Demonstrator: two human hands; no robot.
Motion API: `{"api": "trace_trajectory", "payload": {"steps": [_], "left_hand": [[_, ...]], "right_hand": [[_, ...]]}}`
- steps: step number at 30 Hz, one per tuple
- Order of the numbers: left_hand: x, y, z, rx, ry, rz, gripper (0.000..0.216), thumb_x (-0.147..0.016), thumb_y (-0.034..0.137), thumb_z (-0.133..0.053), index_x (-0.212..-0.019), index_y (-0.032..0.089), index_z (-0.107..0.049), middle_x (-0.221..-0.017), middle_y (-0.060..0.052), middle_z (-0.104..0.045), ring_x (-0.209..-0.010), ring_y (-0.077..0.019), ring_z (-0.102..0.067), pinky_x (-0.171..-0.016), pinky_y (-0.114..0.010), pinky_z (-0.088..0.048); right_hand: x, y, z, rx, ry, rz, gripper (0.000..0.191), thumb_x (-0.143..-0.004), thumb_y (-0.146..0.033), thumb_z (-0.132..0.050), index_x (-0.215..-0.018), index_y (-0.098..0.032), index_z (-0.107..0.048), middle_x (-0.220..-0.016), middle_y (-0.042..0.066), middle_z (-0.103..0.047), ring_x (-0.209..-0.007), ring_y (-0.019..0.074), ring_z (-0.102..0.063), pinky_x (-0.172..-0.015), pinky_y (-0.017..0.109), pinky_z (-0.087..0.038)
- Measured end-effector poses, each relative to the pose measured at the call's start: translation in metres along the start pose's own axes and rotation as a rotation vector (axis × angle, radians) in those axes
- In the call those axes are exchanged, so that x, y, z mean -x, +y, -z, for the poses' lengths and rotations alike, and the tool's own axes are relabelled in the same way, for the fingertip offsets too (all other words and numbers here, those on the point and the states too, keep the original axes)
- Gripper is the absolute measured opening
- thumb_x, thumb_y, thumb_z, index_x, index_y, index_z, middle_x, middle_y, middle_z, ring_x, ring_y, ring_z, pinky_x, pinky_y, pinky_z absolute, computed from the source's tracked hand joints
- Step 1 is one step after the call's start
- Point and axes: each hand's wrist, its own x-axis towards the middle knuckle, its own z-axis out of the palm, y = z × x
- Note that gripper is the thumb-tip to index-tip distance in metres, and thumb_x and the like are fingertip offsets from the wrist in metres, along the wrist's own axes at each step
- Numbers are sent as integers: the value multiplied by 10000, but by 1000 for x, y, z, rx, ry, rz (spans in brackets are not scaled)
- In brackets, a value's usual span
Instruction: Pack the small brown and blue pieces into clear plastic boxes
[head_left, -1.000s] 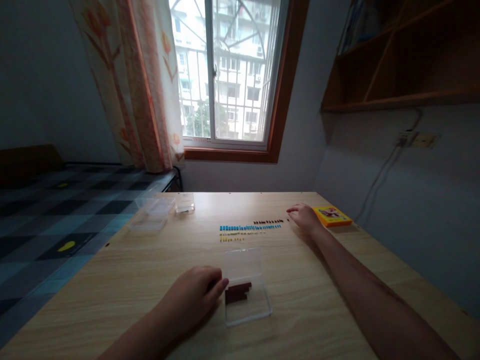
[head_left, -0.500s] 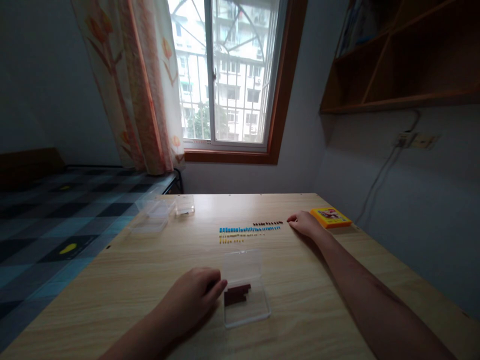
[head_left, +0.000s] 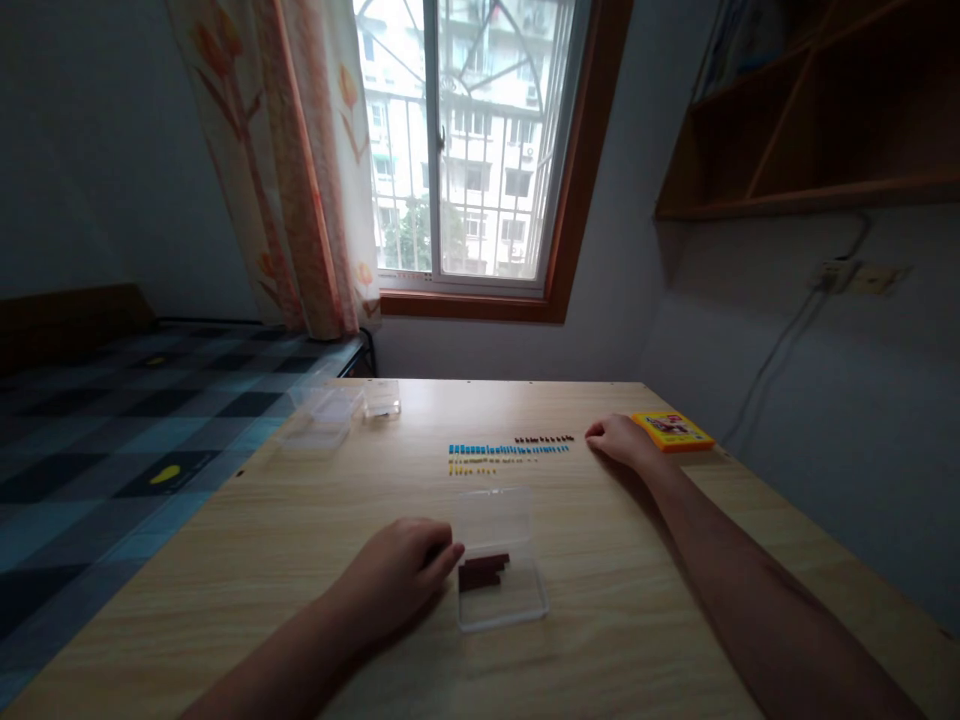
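My left hand [head_left: 409, 565] is closed, its thumb and fingertips at the left edge of an opened clear plastic box [head_left: 517, 610]. Dark brown strips [head_left: 482, 572] lie inside that box. Farther off, my right hand [head_left: 616, 438] rests on the table with its fingers pinched together; what sits between the fingertips is too small to make out. Just left of those fingertips runs a row of tiny brown pieces [head_left: 544, 440]. Nearer to me are a longer row of blue pieces [head_left: 506, 450], a faint pale row [head_left: 499, 461] and a short yellow row [head_left: 471, 470].
A yellow-orange box [head_left: 673, 432] lies beyond my right wrist near the table's right edge. Clear containers [head_left: 326, 420] and a smaller clear case [head_left: 383, 400] stand at the back left. A bed [head_left: 180, 400] flanks the wooden table [head_left: 315, 540] on the left.
The whole view has shifted slightly, so everything appears a little farther right and higher. A dark bit at my right fingertips earlier is now hard to see. Both hands stay nearly in place.
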Motion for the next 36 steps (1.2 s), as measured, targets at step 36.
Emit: {"api": "trace_trajectory", "payload": {"steps": [36], "left_hand": [[2,3,0,10,24,-41,345,-923,366,-489,-641,186,-571,-651,-15,-613,-603,-146,-508,-575,-275,-300]], "right_hand": [[138,-145,80,161,-488,684,267,-700,-92,-558,-789,-206,-783,-792,46,-748,-674,146,-617,-638,245,-414]]}}
